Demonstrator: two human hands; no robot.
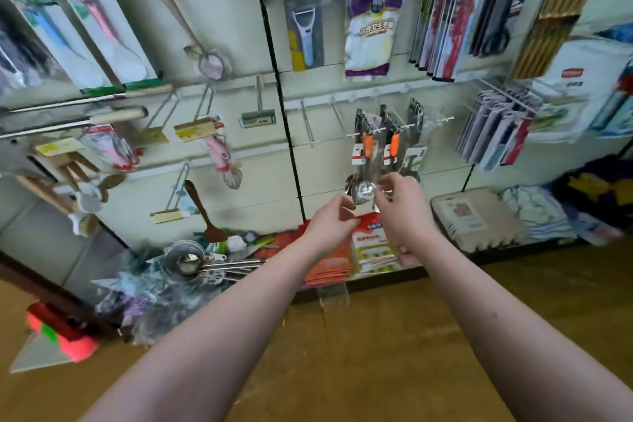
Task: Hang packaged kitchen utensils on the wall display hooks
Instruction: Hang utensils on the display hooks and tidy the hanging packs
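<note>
Packaged orange-handled steel spoon [363,191] hangs below white wire hook [368,132]; right hand [399,202] grip pinches bowl end; left hand [330,223] grip curled, hold unclear. Steady pack, straighten gently.

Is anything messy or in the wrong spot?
Yes. A heap of shiny steel ladles in crinkly clear wrappers lies jumbled on the low shelf, not hanging, while bare metal hooks stick out above.

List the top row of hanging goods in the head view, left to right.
Blue spatula pack → pink spatula pack → strainer → peeler → purple bag → red packs → scissors → chopsticks.
</note>
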